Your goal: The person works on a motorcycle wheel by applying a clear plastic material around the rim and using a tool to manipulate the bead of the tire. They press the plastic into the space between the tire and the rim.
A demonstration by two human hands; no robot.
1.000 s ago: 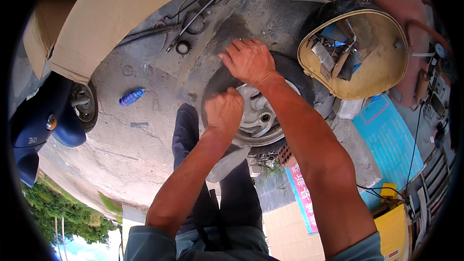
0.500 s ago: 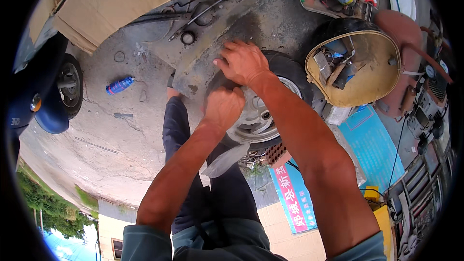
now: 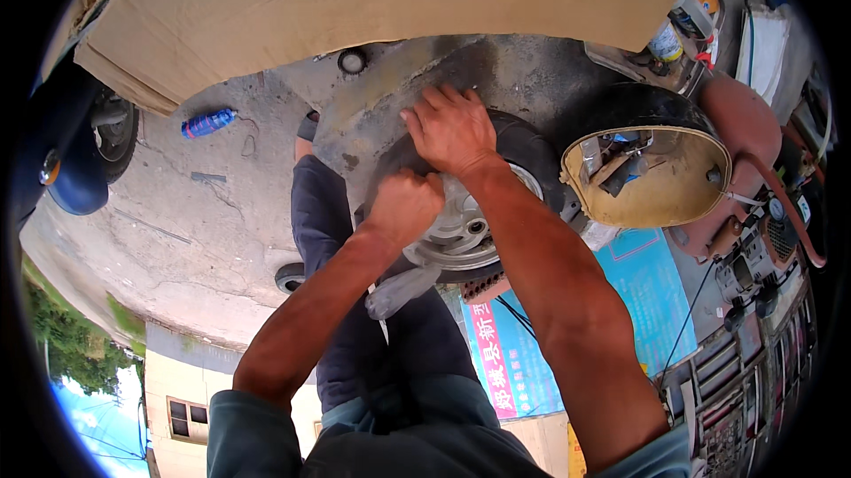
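Observation:
A small wheel with a black tyre (image 3: 523, 137) and a silver rim (image 3: 461, 248) lies in front of my legs. My left hand (image 3: 403, 203) is closed in a fist over the tyre's left side; what it grips is hidden. Clear plastic film shows beside that fist, and a crumpled piece of plastic film (image 3: 403, 290) hangs over the rim's near edge, against my trouser leg. My right hand (image 3: 452, 131) lies on the tyre's far side, palm down with fingers spread, and holds nothing.
Cardboard (image 3: 381, 0) overhangs the far side. To the right stand a tan-lined bowl-shaped container (image 3: 683, 177) with tools, a reddish tank (image 3: 745, 115) and a blue printed sheet (image 3: 651, 301). A blue bottle (image 3: 209, 123) lies left, near a parked vehicle (image 3: 80, 177). Perforated brick (image 3: 485, 289) sits by the wheel.
My view has shifted, so the cardboard covers more of the far side. Both hands stay on the wheel; the plastic film below my left hand looks more bunched up.

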